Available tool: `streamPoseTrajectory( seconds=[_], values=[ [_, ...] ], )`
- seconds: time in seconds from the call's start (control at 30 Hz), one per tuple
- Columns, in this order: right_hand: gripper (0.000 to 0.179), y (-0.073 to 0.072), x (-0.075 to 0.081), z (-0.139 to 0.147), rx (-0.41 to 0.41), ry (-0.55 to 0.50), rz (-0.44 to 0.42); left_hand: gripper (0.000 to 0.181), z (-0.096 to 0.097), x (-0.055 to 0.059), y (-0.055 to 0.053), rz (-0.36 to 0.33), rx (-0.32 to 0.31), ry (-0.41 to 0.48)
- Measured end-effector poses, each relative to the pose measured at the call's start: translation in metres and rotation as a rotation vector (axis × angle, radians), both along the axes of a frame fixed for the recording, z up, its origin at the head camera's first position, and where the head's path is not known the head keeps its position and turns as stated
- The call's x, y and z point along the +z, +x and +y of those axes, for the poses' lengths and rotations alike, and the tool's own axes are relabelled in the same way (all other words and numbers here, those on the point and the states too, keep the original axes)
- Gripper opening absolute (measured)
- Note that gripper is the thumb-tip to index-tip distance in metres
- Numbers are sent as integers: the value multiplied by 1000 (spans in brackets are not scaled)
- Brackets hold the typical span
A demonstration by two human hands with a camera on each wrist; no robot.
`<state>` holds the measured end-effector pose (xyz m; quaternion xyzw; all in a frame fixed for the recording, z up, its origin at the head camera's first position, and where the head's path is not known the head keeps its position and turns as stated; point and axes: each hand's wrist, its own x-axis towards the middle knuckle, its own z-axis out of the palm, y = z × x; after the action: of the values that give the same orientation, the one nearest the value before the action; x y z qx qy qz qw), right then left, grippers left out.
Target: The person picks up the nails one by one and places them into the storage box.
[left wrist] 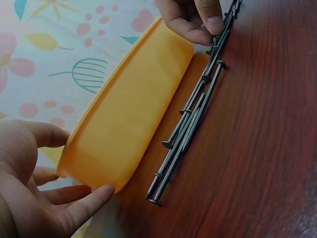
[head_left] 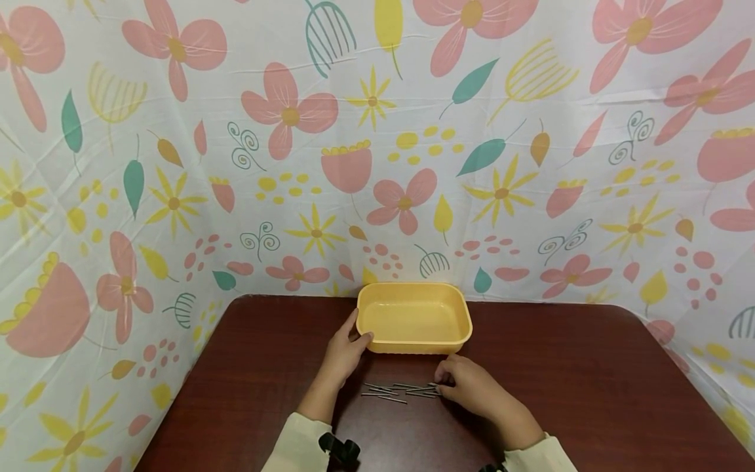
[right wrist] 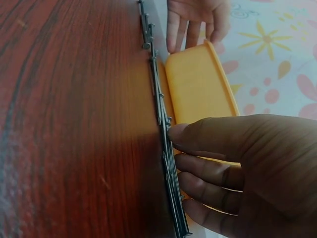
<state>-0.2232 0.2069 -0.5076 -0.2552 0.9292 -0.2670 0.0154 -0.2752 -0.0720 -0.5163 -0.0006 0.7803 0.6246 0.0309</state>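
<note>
A yellow plastic basin stands at the far middle of the table. My left hand grips its left end, thumb at the near corner and fingers round the side; the left wrist view shows the fingertips against the basin wall. Several steel nails lie loosely lined up in front of the basin. Over their right end is my right hand, its fingers curled and its thumb on a nail, pinching among them. The right fingers partly hide that end of the nails.
The dark red-brown wooden table reaches its far edge just behind the basin. A flower-printed cloth hangs upright behind and along the sides.
</note>
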Motion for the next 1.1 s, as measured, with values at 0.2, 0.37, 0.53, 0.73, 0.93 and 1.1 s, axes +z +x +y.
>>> streamPoseTrajectory(
  seconds=[0.2,0.37,0.53,0.73,0.93,1.1],
  values=[
    [14,1,0,0,-6,10,-11,71,0,0,0,-3,-6,8],
    [14,1,-1,0,-15,20,-3,71,0,1,1,-5,-5,20],
    [14,1,-1,0,-16,21,-19,71,0,2,1,-3,-7,25],
    [15,1,1,0,-16,19,-37,71,0,3,1,1,-9,15],
    [17,1,1,-1,-37,27,-48,71,0,4,1,-1,-6,2],
    [19,1,0,0,-46,34,-53,72,1,4,1,-5,-3,-1]
  ],
)
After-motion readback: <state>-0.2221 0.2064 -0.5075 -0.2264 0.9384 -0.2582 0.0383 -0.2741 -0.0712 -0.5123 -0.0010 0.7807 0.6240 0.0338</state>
